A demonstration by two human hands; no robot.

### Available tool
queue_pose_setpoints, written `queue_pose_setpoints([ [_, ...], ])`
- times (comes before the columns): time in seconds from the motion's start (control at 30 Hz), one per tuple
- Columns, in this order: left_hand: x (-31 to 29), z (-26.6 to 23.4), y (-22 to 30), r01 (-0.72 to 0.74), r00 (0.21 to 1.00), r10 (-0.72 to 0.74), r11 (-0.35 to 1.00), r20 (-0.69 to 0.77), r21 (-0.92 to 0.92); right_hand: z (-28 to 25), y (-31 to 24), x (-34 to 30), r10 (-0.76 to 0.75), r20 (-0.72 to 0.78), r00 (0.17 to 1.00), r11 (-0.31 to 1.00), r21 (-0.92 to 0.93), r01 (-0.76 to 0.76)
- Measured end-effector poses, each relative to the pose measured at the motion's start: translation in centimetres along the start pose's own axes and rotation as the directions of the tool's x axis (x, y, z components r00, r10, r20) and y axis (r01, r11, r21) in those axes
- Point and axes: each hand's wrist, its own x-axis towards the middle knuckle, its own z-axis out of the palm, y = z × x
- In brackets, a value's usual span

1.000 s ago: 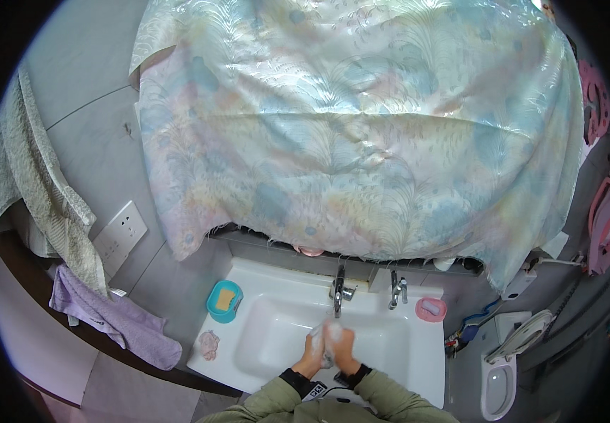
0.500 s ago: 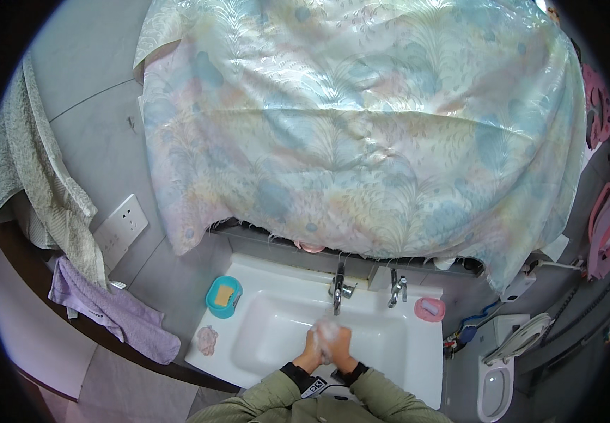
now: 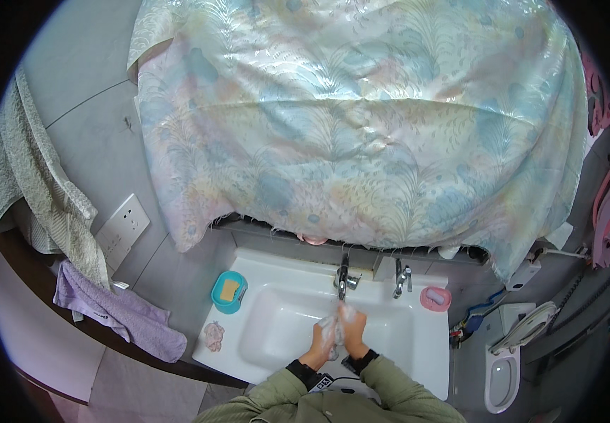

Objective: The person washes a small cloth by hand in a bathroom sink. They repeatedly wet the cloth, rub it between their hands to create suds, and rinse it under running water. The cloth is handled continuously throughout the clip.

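Note:
Both my hands are over the white sink point(image 3: 270, 310), just in front of the chrome tap point(image 3: 343, 278). White lather point(image 3: 329, 329) covers my left hand point(image 3: 321, 340) and lies between the palms. My right hand point(image 3: 352, 330) presses against the left one, with foam on its fingers too. The fingers of both hands are curled together, and whether anything solid is held among the suds cannot be made out. No stream of water from the tap is visible.
A yellow soap bar point(image 3: 230, 290) sits in a blue dish point(image 3: 228, 305) on the left rim, near a crumpled pinkish mesh point(image 3: 214, 336). A second tap point(image 3: 401, 278) and a pink soap dish point(image 3: 435, 299) are at right. Towels point(image 3: 118, 314) hang at left; a patterned cloth point(image 3: 361, 141) hangs behind.
My hands have shifted against each other: the right has slid slightly forward and the lather now shows between them rather than on top. The whole view has moved slightly.

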Motion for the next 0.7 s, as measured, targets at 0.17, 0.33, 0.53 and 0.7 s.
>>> queue_pose_setpoints([
  [0.17,-0.3,0.1,-0.1,-0.368,0.929,0.359,0.921,-0.090,-0.127,1.7,3.0,-1.1,-0.450,0.033,0.892,0.893,0.007,0.450],
  [0.33,-0.4,0.4,-0.7,-0.150,0.988,0.151,0.987,0.012,-0.056,0.7,0.4,0.2,0.195,0.024,0.980,0.947,0.257,-0.195],
  [0.53,1.0,-0.1,-0.6,-0.179,0.979,0.205,0.904,0.026,-0.388,-0.1,-3.3,0.0,-0.335,0.154,0.929,0.941,0.109,0.321],
  [0.7,-0.9,0.2,0.7,-0.152,0.988,0.149,0.965,-0.028,-0.214,0.8,-0.2,0.1,-0.002,0.128,0.992,0.989,0.148,-0.017],
])
